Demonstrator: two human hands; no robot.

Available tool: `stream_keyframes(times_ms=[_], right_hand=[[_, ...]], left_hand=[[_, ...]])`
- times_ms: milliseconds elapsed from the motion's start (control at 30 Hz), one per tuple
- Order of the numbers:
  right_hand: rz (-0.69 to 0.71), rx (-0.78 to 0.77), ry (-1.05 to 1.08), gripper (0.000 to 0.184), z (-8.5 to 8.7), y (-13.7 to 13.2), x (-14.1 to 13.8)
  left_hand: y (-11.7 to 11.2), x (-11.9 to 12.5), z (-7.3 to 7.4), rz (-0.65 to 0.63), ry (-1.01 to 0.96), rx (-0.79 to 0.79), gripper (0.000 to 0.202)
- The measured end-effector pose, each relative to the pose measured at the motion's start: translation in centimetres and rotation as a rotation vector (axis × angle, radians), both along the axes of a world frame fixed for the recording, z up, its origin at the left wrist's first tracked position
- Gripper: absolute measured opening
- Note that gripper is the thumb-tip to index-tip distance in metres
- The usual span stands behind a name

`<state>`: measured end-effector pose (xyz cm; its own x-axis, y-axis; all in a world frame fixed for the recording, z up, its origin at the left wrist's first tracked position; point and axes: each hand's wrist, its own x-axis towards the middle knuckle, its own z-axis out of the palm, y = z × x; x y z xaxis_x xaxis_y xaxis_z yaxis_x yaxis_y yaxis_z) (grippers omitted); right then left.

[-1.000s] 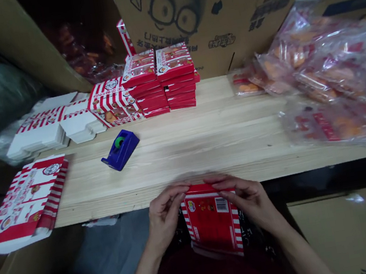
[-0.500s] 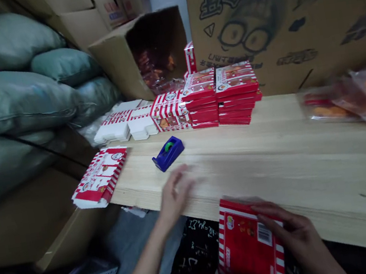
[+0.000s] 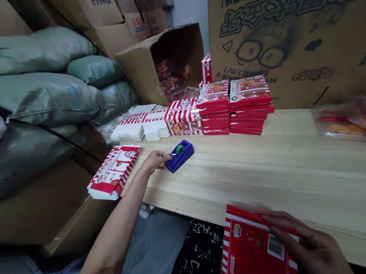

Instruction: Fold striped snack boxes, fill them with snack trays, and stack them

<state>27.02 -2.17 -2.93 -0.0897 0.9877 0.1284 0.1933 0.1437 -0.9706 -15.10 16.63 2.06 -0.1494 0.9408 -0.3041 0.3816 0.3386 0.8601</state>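
My left hand [image 3: 157,160] reaches out over the table. Its fingers are pinched at the cutting end of a blue tape dispenser [image 3: 182,156], where the clear tape comes off; the strip itself is too fine to make out. A green core [image 3: 180,148] shows inside the dispenser. Close to my body, my right hand [image 3: 308,242] grips a flat red carton [image 3: 254,251] with striped edges and a barcode. The thumb lies across its face and the other fingers run along the far side, partly hidden. The carton's lower end is out of view.
Left of the dispenser lies a stack of flattened cartons [image 3: 115,171]. Behind it stand more flat cartons [image 3: 130,125] and piles of red boxes [image 3: 247,103]. An open cardboard box [image 3: 143,68] holds wrapped packets. Clear bags [image 3: 359,121] lie at right; green sacks [image 3: 39,95] are piled left.
My left hand has moved left and forward to the dispenser's front end and closed its fingers there. My right hand still holds the carton. The view has shifted somewhat.
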Motion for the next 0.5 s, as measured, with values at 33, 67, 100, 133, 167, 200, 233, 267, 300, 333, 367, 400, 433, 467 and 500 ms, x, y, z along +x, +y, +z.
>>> stream_keyframes(times_ms=[33, 67, 100, 133, 167, 200, 233, 267, 300, 333, 367, 400, 433, 467, 500], right_hand=[[0.003, -0.012, 0.005, 0.023, -0.1, 0.1, 0.0], [0.002, -0.023, 0.011, 0.024, -0.1, 0.3, -0.1], [0.0, -0.034, 0.019, 0.024, -0.1, 0.5, -0.2], [-0.005, -0.04, 0.03, 0.025, -0.2, 0.6, -0.4], [-0.009, -0.047, 0.04, 0.025, -0.2, 0.8, -0.6], [-0.015, -0.053, 0.049, 0.025, -0.2, 1.0, -0.9], [-0.015, -0.058, 0.057, 0.025, -0.3, 1.1, -1.1], [-0.012, -0.066, 0.063, 0.025, -0.4, 1.1, -1.3], [-0.008, -0.075, 0.065, 0.025, -0.5, 1.2, -1.4], [-0.004, -0.086, 0.065, 0.025, -0.6, 1.2, -1.5], [-0.001, -0.098, 0.066, 0.026, -0.6, 1.2, -1.5], [-0.002, -0.11, 0.068, 0.028, -0.6, 1.2, -1.5], [-0.009, -0.126, 0.072, 0.029, -0.4, 1.2, -1.4], [-0.021, -0.139, 0.079, 0.03, -0.2, 1.2, -1.4], [-0.039, -0.148, 0.092, 0.031, 0.3, 1.3, -1.3]], left_hand=[[-0.1, 0.2, -0.1, 0.016, -0.036, 0.012, 0.034], [-0.2, 0.4, -0.3, 0.033, -0.074, 0.031, 0.036], [-0.3, 0.6, -0.5, 0.049, -0.112, 0.051, 0.038], [-0.5, 0.7, -0.7, 0.064, -0.15, 0.073, 0.04], [-0.7, 0.8, -0.9, 0.078, -0.188, 0.093, 0.042], [-0.9, 0.9, -1.1, 0.093, -0.224, 0.113, 0.043], [-1.2, 1.0, -1.3, 0.106, -0.259, 0.131, 0.044], [-1.5, 1.0, -1.5, 0.119, -0.291, 0.148, 0.044], [-1.8, 1.0, -1.7, 0.132, -0.318, 0.164, 0.044], [-2.1, 1.0, -2.0, 0.144, -0.34, 0.182, 0.043], [-2.4, 1.0, -2.4, 0.157, -0.355, 0.199, 0.041], [-2.8, 0.9, -2.9, 0.171, -0.362, 0.217, 0.038], [-3.2, 0.9, -3.4, 0.187, -0.361, 0.234, 0.035], [-3.6, 0.9, -3.9, 0.205, -0.351, 0.25, 0.033], [-3.9, 0.8, -4.4, 0.225, -0.334, 0.267, 0.031]])
